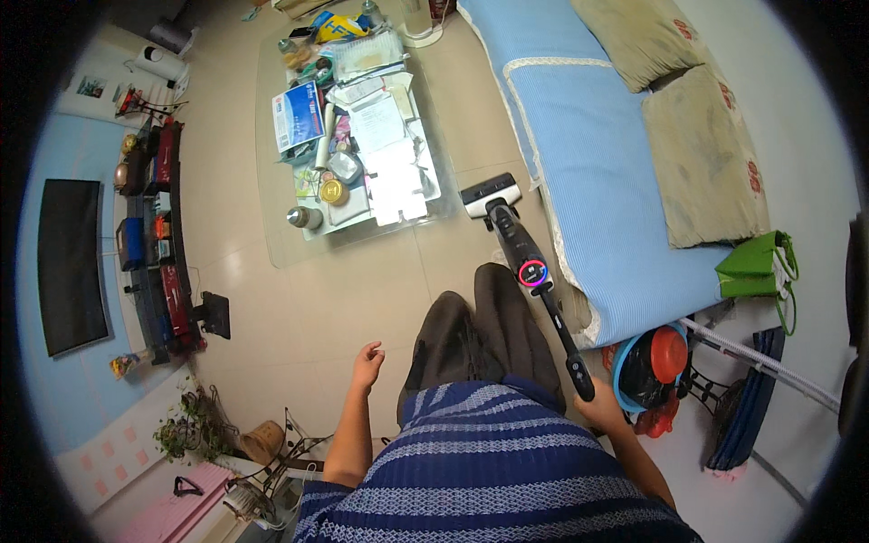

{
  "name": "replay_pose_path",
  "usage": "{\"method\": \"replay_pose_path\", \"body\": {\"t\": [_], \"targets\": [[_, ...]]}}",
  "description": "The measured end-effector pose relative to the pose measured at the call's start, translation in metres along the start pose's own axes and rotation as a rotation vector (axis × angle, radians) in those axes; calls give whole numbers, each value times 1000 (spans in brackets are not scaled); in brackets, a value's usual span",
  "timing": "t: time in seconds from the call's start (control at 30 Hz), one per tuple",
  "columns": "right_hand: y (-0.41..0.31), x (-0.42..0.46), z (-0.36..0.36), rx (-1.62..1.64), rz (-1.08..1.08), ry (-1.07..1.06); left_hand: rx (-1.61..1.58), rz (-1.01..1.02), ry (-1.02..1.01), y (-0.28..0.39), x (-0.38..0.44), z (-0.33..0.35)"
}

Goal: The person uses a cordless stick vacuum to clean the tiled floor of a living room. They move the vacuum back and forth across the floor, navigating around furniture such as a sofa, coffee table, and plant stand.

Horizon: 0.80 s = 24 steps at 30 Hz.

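Note:
My right hand (601,407) is closed around the black handle of a cordless floor washer (519,248). The machine leans forward from my right side, with a lit pink and blue ring on its body. Its black and white floor head (491,195) rests on the beige tiles between the glass coffee table (282,244) and the sofa with a blue striped cover (577,156). My left hand (368,364) hangs over the floor at my left, fingers loosely curled apart, holding nothing.
Papers, jars and a blue and white box (299,115) crowd the table. Olive cushions (706,156) and a green bag (753,268) are on the sofa. A blue bucket (619,380) stands near my right hand. Behind my left side are plants (193,421); a TV cabinet (178,251) lines the left.

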State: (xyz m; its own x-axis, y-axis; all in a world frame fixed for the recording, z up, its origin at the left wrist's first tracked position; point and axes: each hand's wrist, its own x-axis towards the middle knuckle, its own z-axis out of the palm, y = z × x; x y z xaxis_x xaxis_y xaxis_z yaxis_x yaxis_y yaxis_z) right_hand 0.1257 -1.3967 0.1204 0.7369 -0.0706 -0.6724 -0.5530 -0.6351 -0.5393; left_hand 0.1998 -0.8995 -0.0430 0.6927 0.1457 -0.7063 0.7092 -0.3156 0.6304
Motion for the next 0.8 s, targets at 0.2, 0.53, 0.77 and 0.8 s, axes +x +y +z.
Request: {"method": "replay_pose_path", "body": {"t": [0.2, 0.53, 0.77, 0.8], "targets": [[20, -76, 56, 63, 295, 14, 61, -55, -49, -32, 0, -17], [-84, -40, 4, 104, 300, 32, 17, -108, -74, -14, 12, 0], [-94, 59, -36, 262, 102, 72, -72, -121, -30, 3, 26, 7], [-104, 76, -46, 140, 172, 55, -68, -118, -13, 5, 26, 8]]}}
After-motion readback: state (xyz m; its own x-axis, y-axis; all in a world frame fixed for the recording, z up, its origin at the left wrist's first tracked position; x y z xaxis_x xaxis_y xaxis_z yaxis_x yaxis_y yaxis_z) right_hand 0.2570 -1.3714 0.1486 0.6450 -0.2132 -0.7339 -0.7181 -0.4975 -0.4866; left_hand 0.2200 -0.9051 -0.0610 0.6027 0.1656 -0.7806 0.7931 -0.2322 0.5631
